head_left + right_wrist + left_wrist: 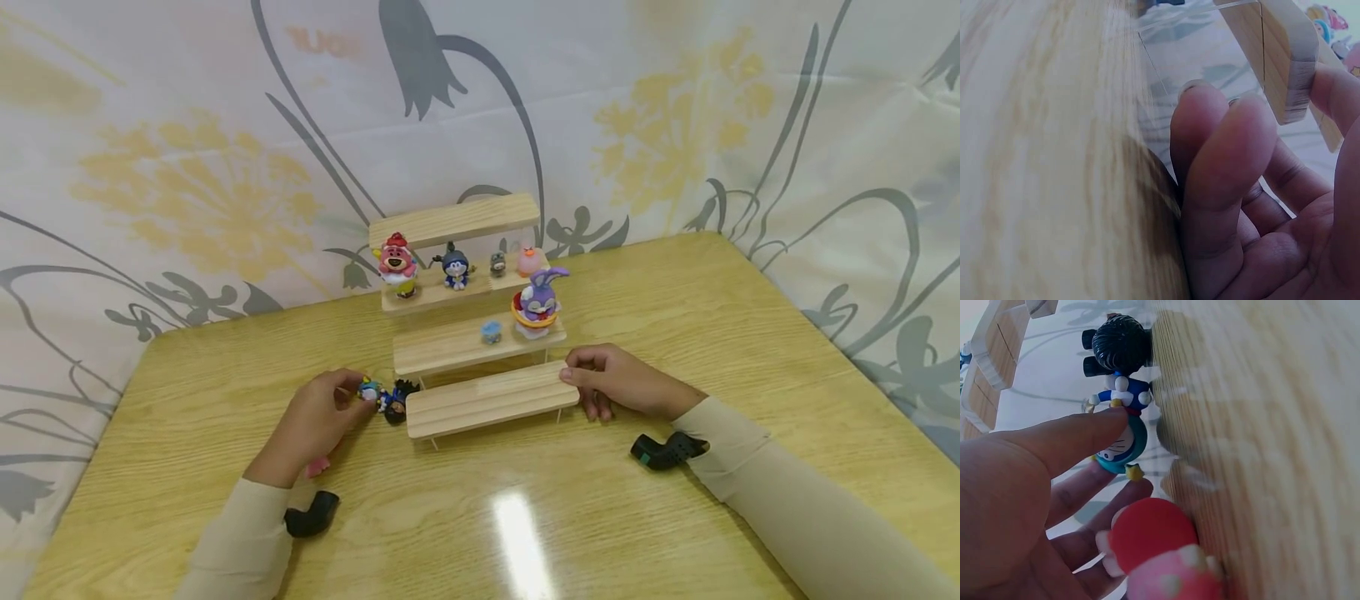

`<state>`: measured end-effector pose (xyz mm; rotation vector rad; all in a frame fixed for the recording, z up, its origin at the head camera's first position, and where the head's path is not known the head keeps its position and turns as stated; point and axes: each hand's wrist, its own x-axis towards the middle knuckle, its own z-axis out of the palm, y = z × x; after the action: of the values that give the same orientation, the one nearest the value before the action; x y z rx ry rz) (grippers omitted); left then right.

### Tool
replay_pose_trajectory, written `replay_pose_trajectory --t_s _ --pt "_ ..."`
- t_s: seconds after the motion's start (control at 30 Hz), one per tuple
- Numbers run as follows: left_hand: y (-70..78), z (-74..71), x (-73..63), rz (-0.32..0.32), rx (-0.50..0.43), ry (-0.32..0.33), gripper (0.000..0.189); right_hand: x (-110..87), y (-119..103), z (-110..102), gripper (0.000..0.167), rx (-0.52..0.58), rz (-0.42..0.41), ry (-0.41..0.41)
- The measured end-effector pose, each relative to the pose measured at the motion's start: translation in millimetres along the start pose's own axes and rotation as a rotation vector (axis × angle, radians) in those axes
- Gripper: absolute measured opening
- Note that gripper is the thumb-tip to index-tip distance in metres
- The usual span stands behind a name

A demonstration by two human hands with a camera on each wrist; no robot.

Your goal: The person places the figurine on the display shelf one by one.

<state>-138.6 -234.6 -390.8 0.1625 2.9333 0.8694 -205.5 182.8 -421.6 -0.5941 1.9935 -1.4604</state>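
In the head view, the left hand (318,421) is pinching a teal-hooded figurine (368,390) beside the lowest shelf (491,400); well apart, the right hand (621,382) is gripping that shelf's end, seemingly steadying it. In the left wrist view, a black-haired figurine (1117,345) is blocking the far side; a pink-and-red figure (1154,534) is crowding near. In the right wrist view, other fingers (1225,165) are curling free.

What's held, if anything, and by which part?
Left hand pinches the teal-hooded figurine by its head; right hand holds the front shelf at its right end.

Left hand (318,417) touching figurine (368,391), tiered shelf (487,398)
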Motion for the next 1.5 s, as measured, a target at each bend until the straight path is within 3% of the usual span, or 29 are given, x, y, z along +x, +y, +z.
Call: replay_pose_trajectory --t_s 0.27,0.5,0.7,0.9,1.2,1.5 --pt "2.3 -2.4 -1.0 -0.023 -0.022 0.024 0.039 0.8 -1 -1 0.029 -0.001 0.0 0.001" --pt "5.6 -4.9 -1.8 -0.067 -0.116 0.029 0.045 0.9 -2 -1 0.028 -0.006 0.007 -0.004" --pt "11.2 -7.1 -4.4 -0.081 -0.159 0.093 0.046 1.6 -1 -1 0.029 -0.011 -0.002 -0.005" --pt "18.1 -8.1 -5.4 -0.056 -0.213 0.201 0.043 1.1 1 -2 0.029 -0.018 -0.002 -0.01" --pt "31.0 -9.3 -9.9 -0.045 -0.389 0.256 0.041 0.6 0 -2 0.029 -0.015 0.002 -0.007" --pt "44.8 -8.5 -13.5 0.054 -0.439 0.343 0.036 -0.6 0 -2 0.03 -0.015 -0.006 -0.006"
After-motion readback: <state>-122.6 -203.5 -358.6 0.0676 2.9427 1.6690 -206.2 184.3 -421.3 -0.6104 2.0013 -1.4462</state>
